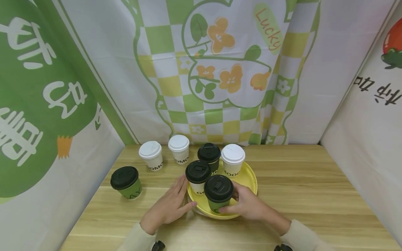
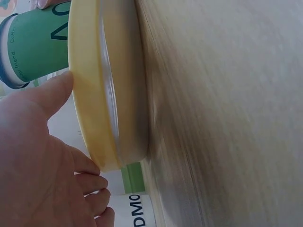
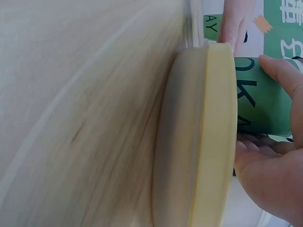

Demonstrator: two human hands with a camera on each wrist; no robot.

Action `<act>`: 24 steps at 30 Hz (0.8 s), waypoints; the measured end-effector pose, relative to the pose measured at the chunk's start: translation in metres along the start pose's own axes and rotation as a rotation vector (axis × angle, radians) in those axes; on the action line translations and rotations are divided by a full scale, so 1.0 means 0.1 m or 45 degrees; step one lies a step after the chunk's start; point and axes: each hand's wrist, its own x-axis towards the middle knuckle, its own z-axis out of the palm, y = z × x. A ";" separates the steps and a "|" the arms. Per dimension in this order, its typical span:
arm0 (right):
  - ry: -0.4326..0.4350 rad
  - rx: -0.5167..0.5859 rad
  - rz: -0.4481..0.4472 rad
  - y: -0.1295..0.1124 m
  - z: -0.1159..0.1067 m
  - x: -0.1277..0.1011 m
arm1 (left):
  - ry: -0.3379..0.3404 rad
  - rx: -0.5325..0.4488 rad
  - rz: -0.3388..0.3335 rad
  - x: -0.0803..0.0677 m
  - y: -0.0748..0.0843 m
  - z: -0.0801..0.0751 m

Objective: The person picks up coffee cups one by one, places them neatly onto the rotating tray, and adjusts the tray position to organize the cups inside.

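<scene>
At the yellow tray (image 1: 251,179) — three cups (image 1: 209,156) close by — right grip (image 1: 249,204) curled round green cup (image 1: 218,195) (left grip (image 1: 170,206) spread against rim (image 2: 86,104)).

Seven cups (image 1: 218,193), one tray (image 1: 251,177), two hands (image 1: 168,207)

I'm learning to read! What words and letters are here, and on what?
"Lucky": curtain.
"AY": left green cup.
"OKA": green cup in the right hand.
Small print on that cup: mostly too blurred.
"G", next letter half hidden: black-lidded white cup.
"MO", rest unclear: left white cup, middle white cup.
"MOO", then cut off: white-lidded cup on tray.
Dark cup: letters mostly hidden.
Left wall, right wall: writing too slanted.
</scene>
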 end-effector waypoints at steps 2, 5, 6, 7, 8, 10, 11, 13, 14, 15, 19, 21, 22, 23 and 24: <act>-0.012 -0.017 0.000 0.01 0.03 0.01 | -0.004 -0.006 0.000 0.00 0.00 0.00; -0.022 -0.032 -0.002 0.03 0.05 0.03 | -0.005 -0.015 0.003 0.00 0.00 0.00; -0.021 -0.034 -0.001 0.03 0.06 0.03 | -0.003 -0.017 0.004 0.00 0.00 0.00; -0.021 -0.036 -0.002 0.04 0.07 0.04 | -0.003 -0.018 0.004 0.00 0.00 0.00; -0.021 -0.034 -0.004 0.05 0.08 0.04 | -0.003 -0.018 0.004 0.00 0.00 0.00; -0.016 -0.039 -0.006 0.07 0.09 0.05 | 0.000 -0.020 0.002 0.00 0.00 0.00; -0.014 -0.042 -0.008 0.07 0.09 0.05 | 0.002 -0.019 0.003 -0.01 0.01 0.00; -0.013 -0.052 -0.006 0.08 0.09 0.05 | 0.005 -0.016 0.003 -0.01 0.01 0.00; -0.012 -0.060 -0.004 0.08 0.09 0.05 | 0.006 -0.015 0.004 -0.01 0.01 0.00; -0.011 -0.071 -0.003 0.09 0.09 0.05 | 0.007 -0.015 0.005 -0.01 0.01 0.00; -0.017 -0.120 -0.008 0.08 0.09 0.06 | 0.009 -0.016 0.006 -0.01 0.01 -0.01; -0.027 -0.147 -0.014 0.07 0.08 0.05 | 0.010 -0.017 0.004 -0.01 0.01 -0.01; -0.032 -0.162 -0.019 0.06 0.08 0.05 | 0.009 -0.016 0.003 -0.01 0.01 -0.01; -0.037 -0.181 -0.021 0.06 0.08 0.05 | 0.008 -0.016 0.002 -0.01 0.01 -0.01; -0.043 -0.197 -0.014 0.05 0.07 0.04 | 0.007 -0.017 0.001 -0.01 0.02 -0.01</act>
